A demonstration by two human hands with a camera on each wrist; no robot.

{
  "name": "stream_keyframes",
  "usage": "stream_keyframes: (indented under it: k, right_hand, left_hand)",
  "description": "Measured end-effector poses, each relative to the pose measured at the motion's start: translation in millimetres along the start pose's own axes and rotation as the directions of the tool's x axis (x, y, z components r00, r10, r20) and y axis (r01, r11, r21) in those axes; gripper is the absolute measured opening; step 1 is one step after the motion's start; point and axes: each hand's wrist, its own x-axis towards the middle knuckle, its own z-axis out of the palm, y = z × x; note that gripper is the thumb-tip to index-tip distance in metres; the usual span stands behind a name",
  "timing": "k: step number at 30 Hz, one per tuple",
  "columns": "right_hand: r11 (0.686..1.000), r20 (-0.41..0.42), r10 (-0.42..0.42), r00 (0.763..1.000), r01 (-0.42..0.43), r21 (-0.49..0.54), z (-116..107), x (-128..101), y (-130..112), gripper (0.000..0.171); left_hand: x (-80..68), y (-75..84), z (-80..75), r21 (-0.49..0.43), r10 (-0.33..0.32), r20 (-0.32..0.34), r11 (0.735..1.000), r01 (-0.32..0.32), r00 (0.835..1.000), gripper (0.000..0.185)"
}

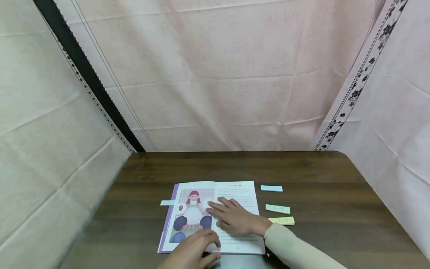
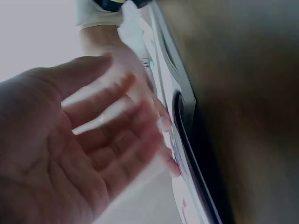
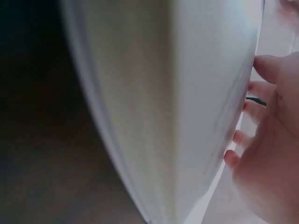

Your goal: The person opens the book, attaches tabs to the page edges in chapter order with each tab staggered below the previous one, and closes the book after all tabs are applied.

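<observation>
Open illustrated paperback book [image 1: 235, 194] on dark wooden table [image 1: 336, 179], right hand [image 1: 235, 218] flat on page, fingers straight, left hand [image 1: 193, 250] relaxed at lower edge, holding nothing.

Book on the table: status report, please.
Right hand flat on the open book, left hand at its near edge. Sticky note pads lie beside it, nothing obstructing.

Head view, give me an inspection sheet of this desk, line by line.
Surface: dark wooden table.
Job's things: open picture book lying flat; a pale tab sticks out at its left edge.
Clutter: blue, green and yellow sticky-note pads right of the book.
Hands: right hand flat on the pages near the gutter; left hand resting at the book's near edge.
Cables: nothing seen.
Surroundings: pink cloth backdrop.
</observation>
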Motion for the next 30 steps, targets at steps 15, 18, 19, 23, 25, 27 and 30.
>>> stream_keyframes:
  k: [15, 18, 19, 23, 25, 27, 30]
  right_hand:
    - [0.953, -0.058, 0.268, 0.962, -0.256, 0.164, -26, -6, 28, 0.070]
    - [0.935, -0.072, 0.342, 0.937, -0.331, 0.128, -33, -9, 43, 0.079]
    - [0.929, -0.074, 0.361, 0.930, -0.351, 0.121, -36, -10, 48, 0.082]
    - [0.899, -0.082, 0.434, 0.897, -0.424, 0.112, -45, -14, 66, 0.093]
    - [0.885, -0.086, 0.460, 0.884, -0.450, 0.116, -48, -15, 72, 0.094]
    - [0.878, -0.086, 0.475, 0.876, -0.464, 0.121, -49, -16, 76, 0.093]
    - [0.882, -0.098, 0.471, 0.877, -0.463, 0.094, -48, -15, 76, 0.088]
  left_hand:
    - [28.8, 13.5, 17.2, 0.347, -0.136, 0.011, 0.930, 0.123, 0.991, 0.076]
    - [32.0, 16.5, 17.2, 0.376, -0.127, -0.010, 0.919, 0.121, 0.992, 0.078]
    - [33.0, 17.6, 16.8, 0.387, -0.121, -0.018, 0.915, 0.118, 0.993, 0.078]
    - [35.3, 19.1, 16.5, 0.438, -0.103, -0.032, 0.893, 0.107, 0.994, 0.074]
    - [36.0, 18.9, 16.0, 0.461, -0.097, -0.033, 0.882, 0.101, 0.995, 0.071]
    - [36.3, 18.1, 15.9, 0.477, -0.098, -0.028, 0.873, 0.099, 0.995, 0.068]
    - [35.3, 17.2, 15.2, 0.482, -0.099, -0.036, 0.870, 0.104, 0.994, 0.064]
